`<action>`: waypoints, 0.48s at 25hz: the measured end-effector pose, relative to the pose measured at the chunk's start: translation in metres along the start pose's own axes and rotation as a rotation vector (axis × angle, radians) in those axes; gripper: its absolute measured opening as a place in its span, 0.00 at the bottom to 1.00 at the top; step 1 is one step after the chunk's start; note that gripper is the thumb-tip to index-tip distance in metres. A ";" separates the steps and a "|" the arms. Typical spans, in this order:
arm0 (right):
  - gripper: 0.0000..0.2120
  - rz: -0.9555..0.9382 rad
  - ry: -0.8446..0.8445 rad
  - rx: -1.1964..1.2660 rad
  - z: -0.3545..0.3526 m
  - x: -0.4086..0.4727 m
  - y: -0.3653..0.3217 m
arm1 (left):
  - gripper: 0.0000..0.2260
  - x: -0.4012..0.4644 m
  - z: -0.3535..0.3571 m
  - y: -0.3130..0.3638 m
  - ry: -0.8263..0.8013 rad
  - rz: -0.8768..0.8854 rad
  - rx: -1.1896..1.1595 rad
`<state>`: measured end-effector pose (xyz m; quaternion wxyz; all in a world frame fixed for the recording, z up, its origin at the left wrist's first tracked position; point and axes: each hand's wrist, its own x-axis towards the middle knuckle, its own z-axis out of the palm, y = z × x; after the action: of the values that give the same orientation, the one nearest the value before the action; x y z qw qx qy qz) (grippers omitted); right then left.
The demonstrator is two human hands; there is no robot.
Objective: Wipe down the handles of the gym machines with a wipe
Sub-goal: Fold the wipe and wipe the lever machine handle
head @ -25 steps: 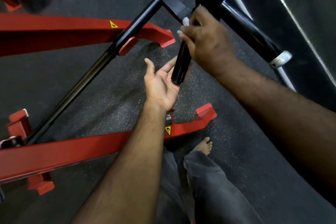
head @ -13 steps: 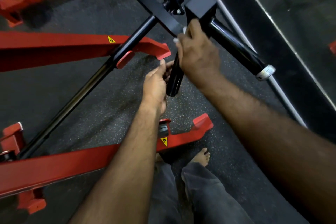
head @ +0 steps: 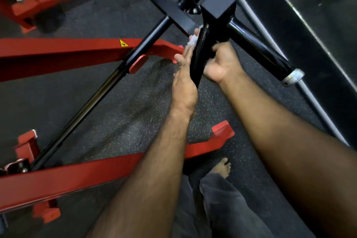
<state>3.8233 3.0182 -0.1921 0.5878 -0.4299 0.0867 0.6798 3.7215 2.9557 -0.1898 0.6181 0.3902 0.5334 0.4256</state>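
Note:
A short black handle point(head: 199, 58) slants down from the machine's black square block point(head: 218, 4). My right hand point(head: 220, 62) grips the handle from the right, with its fingers curled round the middle. Along the handle's left side lies my left hand point(head: 183, 79), its fingers straight and pointing up. A small white wipe point(head: 193, 40) shows at the left fingertips, against the handle's upper part. I cannot tell if the left fingers pinch the wipe or only press it.
A second black handle with a silver end cap point(head: 292, 76) slants off to the right. Red machine frame beams point(head: 58, 54) and a long black bar point(head: 92, 100) cross the speckled rubber floor on the left. My bare foot point(head: 222, 168) stands below.
My right hand has shifted from the top of the handle to gripping it lower from the right. The left hand has risen along the handle's left side, and the wipe now shows at its fingertips.

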 end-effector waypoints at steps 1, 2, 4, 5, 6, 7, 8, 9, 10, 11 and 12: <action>0.20 0.010 -0.033 -0.013 -0.004 0.005 -0.001 | 0.30 0.000 0.000 0.000 0.024 0.008 0.039; 0.20 0.007 -0.041 -0.063 -0.013 0.004 0.005 | 0.29 -0.002 0.000 0.000 0.047 0.004 0.035; 0.21 0.011 -0.036 -0.262 -0.039 -0.007 0.029 | 0.26 -0.004 -0.003 0.002 0.079 -0.021 -0.073; 0.22 0.037 -0.048 -0.369 -0.051 -0.013 0.039 | 0.26 -0.004 -0.004 0.004 0.094 -0.033 -0.118; 0.22 0.068 -0.066 -0.445 -0.056 -0.017 0.042 | 0.27 -0.003 -0.005 0.006 0.107 -0.052 -0.138; 0.22 0.088 -0.076 -0.471 -0.057 -0.014 0.037 | 0.28 -0.002 -0.005 0.006 0.109 -0.068 -0.151; 0.22 0.084 -0.096 -0.390 -0.052 -0.006 0.028 | 0.29 -0.002 -0.005 0.006 0.112 -0.073 -0.165; 0.20 0.058 -0.102 -0.270 -0.044 0.001 0.015 | 0.30 0.000 -0.006 0.004 0.120 -0.074 -0.186; 0.18 0.024 -0.104 -0.152 -0.034 0.005 0.005 | 0.30 0.000 -0.007 0.004 0.132 -0.074 -0.208; 0.18 0.000 -0.087 -0.112 -0.028 0.007 0.001 | 0.31 0.000 -0.008 0.003 0.153 -0.075 -0.229; 0.18 0.005 -0.100 -0.138 -0.026 0.001 0.002 | 0.30 0.001 -0.009 0.002 0.175 -0.082 -0.247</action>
<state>3.8338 3.0024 -0.2096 0.5588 -0.4346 0.0114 0.7062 3.7124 2.9575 -0.1892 0.6294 0.2504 0.5443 0.4948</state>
